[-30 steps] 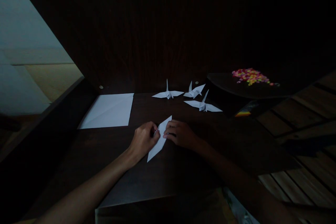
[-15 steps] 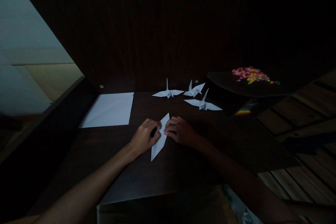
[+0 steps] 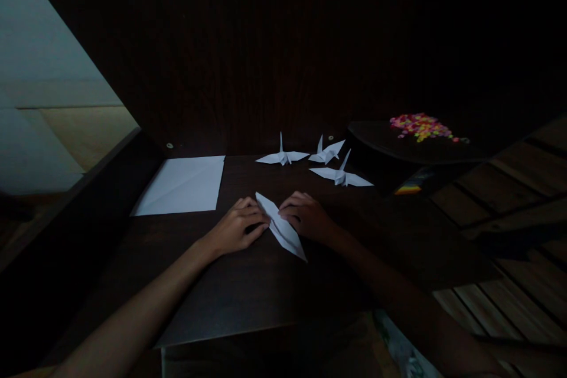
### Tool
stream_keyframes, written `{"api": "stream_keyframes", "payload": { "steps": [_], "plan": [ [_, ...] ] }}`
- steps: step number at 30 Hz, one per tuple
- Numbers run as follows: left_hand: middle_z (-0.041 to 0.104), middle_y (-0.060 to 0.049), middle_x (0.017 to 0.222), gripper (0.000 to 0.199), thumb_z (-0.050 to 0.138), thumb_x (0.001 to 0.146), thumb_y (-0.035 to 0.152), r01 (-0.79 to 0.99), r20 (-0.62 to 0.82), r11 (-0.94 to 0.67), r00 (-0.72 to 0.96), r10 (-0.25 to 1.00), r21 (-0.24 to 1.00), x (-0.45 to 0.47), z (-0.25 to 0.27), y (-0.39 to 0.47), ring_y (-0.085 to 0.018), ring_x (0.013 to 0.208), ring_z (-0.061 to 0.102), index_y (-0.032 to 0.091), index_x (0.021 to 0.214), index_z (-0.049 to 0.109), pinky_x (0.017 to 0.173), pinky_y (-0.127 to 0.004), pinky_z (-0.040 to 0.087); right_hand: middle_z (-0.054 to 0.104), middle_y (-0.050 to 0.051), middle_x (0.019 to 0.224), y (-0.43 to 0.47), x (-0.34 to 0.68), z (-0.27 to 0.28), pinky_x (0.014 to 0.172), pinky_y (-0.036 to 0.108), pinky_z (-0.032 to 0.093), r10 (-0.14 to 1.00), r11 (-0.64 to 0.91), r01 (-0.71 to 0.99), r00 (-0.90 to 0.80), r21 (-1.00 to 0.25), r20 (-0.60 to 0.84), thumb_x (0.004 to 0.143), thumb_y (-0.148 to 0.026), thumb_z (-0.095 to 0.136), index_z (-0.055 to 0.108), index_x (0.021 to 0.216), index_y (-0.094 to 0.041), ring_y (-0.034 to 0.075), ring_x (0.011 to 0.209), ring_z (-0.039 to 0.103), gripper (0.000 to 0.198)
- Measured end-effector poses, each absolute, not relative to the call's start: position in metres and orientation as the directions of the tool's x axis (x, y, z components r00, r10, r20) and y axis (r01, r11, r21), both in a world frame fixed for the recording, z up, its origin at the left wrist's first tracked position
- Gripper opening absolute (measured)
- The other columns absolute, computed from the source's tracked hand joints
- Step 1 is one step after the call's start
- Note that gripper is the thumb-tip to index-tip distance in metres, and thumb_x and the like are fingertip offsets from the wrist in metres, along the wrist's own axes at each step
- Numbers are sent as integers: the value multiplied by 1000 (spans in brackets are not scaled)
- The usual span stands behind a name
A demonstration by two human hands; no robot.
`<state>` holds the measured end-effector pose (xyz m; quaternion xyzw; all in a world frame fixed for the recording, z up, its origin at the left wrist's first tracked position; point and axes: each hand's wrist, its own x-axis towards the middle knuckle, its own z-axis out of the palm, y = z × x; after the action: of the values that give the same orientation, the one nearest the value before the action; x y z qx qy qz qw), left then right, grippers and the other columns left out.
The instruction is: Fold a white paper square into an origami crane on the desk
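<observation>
A folded white paper (image 3: 283, 233), long and pointed at both ends, slants from upper left to lower right between my hands, a crease or slit along its middle. My left hand (image 3: 241, 224) pinches its left edge between thumb and fingers. On the other side, my right hand (image 3: 305, 215) grips the right edge, its fingertips on the paper. Beyond them lie three white paper cranes: one at the back (image 3: 282, 157), another to its right (image 3: 328, 153), and a nearer one (image 3: 341, 177) with wings spread.
A flat white sheet (image 3: 181, 186) with a faint diagonal crease lies at the left of the dark table (image 3: 230, 301). Small colourful pieces (image 3: 423, 126) are heaped on a rounded shelf (image 3: 376, 136) at right. A dark panel (image 3: 212, 71) rises behind, and a raised side board (image 3: 80, 207) borders the left.
The folded paper has turned: its top end pointed to the upper right and now points to the upper left. Both hands have shifted their hold on it slightly.
</observation>
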<state>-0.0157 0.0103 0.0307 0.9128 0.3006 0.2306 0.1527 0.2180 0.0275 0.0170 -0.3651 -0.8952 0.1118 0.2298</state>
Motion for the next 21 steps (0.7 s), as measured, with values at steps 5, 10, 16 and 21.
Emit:
{"api": "stream_keyframes", "payload": {
  "steps": [5, 10, 16, 21],
  "plan": [
    [65, -4, 89, 15, 57, 90, 21, 475, 331, -711, 655, 679, 518, -9, 22, 5, -18, 88, 57, 18, 103, 61, 83, -33, 45, 63, 4, 83, 27, 220, 16, 72, 30, 45, 724, 686, 512, -554, -517, 411, 75, -1, 58, 72, 84, -18, 16, 78, 57, 25],
    [64, -3, 81, 10, 56, 91, 24, 500, 297, -667, 630, 718, 552, -4, 19, 3, -18, 84, 57, 18, 92, 64, 79, -31, 46, 61, 1, 82, 24, 219, 19, 67, 27, 46, 739, 635, 437, -583, -637, 337, 79, -12, 63, 71, 88, -19, 13, 70, 56, 14],
    [63, -6, 100, 13, 53, 91, 22, 491, 303, -691, 652, 695, 530, -7, 23, 5, -20, 97, 56, 19, 96, 65, 90, -35, 45, 56, 5, 88, 24, 218, 20, 78, 33, 44, 707, 697, 518, -611, -496, 357, 80, -17, 67, 69, 84, -17, 18, 86, 53, 4],
    [61, -7, 111, 16, 48, 92, 17, 442, 298, -683, 666, 684, 582, -10, 24, 8, -19, 106, 56, 19, 97, 63, 95, -35, 45, 56, 5, 90, 23, 218, 22, 79, 34, 41, 689, 713, 522, -645, -468, 331, 86, -24, 64, 68, 84, -18, 19, 89, 50, 7]
  ]
}}
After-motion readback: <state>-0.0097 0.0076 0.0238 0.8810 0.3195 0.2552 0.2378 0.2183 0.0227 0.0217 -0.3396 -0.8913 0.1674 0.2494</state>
